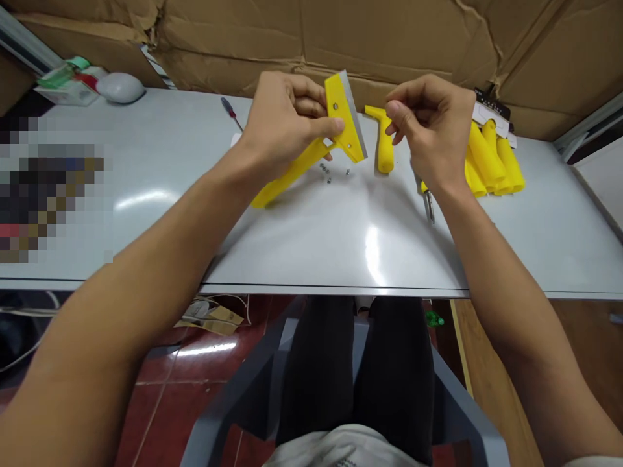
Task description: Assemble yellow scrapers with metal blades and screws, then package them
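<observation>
My left hand is closed on a yellow scraper, thumb pressed on its head, with the metal blade facing right. A dark screw sits in the upper hole of the head, and a small shiny spot marks the lower one. To the right, my right hand is raised with thumb and forefinger pinched together; anything between them is too small to make out. Below the scraper lie several small screws or nuts on the table. Just left of my right hand rests another yellow scraper handle.
Several yellow handles are heaped at the right of the white table. A screwdriver lies behind my left wrist, a metal-tipped tool under my right wrist. A white mouse-shaped object stands back left. Cardboard lines the rear.
</observation>
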Tool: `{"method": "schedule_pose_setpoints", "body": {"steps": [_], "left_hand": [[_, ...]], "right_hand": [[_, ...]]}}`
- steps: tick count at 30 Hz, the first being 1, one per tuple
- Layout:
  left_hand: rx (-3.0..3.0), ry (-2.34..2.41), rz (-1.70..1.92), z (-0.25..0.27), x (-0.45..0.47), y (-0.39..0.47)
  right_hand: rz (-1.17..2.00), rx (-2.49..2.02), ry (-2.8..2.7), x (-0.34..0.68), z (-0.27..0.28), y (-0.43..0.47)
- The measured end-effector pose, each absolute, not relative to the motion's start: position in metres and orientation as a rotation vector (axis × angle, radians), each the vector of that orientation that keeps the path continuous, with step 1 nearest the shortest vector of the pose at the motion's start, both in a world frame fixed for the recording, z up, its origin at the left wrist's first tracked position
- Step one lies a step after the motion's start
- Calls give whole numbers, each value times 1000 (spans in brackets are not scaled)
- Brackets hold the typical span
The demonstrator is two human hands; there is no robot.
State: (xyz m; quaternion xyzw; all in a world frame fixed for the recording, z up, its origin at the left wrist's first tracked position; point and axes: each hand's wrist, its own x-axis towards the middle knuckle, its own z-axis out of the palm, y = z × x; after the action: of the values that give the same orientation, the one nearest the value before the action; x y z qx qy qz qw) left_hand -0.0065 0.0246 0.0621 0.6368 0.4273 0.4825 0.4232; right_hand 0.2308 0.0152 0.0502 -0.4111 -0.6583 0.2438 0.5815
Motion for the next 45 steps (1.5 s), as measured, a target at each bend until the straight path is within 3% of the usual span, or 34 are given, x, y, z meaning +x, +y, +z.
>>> {"method": "schedule_pose_setpoints", "body": {"steps": [4, 9, 17, 27, 36, 45], "left_hand": [[1572, 946, 1002, 58, 7, 4], [1529, 935, 771, 50, 22, -19], [1538, 1032, 883, 60, 16, -24], [1547, 1006, 850, 61, 19, -29], [1655, 866, 1011, 52, 18, -26], [1928, 862, 1220, 43, 18, -25]], "right_hand": [[700, -975, -1539, 239, 54, -10], [631, -982, -1598, 254, 50, -33], [544, -1046, -1857, 261, 42, -32], [563, -989, -1790, 252, 37, -35], [260, -722, -1777, 248, 23, -24], [166, -613, -1755, 243, 22, -29]]}}
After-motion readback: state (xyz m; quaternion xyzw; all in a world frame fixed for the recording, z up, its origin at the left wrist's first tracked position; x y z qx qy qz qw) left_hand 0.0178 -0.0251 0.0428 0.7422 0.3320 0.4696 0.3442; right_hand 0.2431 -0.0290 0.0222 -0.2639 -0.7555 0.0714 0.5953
